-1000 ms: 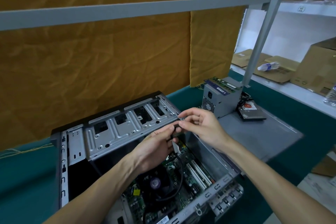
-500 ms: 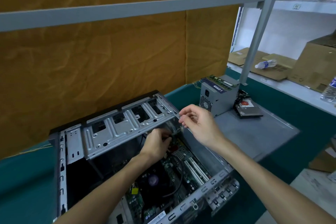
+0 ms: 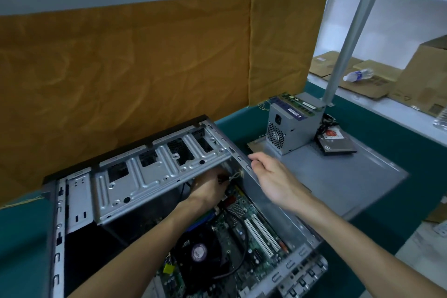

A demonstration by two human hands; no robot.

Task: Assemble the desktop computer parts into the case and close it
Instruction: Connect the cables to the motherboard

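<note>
The computer case point(image 3: 154, 184) lay open on its side on the green table point(image 3: 21, 237), a grey metal shell with a black front edge; its long axis ran from the near right corner up toward the far left, open side facing up. Inside sat the green circuit board point(image 3: 244, 244) with a round black fan point(image 3: 198, 251) and two white slots point(image 3: 262, 234), and a perforated drive cage point(image 3: 159, 176) spanned the far part. The left hand point(image 3: 209, 190) reached under that cage, its fingers curled around small wires point(image 3: 233, 176), though the fingertips were largely hidden. The right hand point(image 3: 275, 179) rested on the case's side wall, fingers relaxed and lightly bent, holding nothing. Beyond it, a grey side panel point(image 3: 343, 176) carried a power supply point(image 3: 290, 128) and a flat drive point(image 3: 336, 144). The case's near end was cut off by the picture's edge.
</note>
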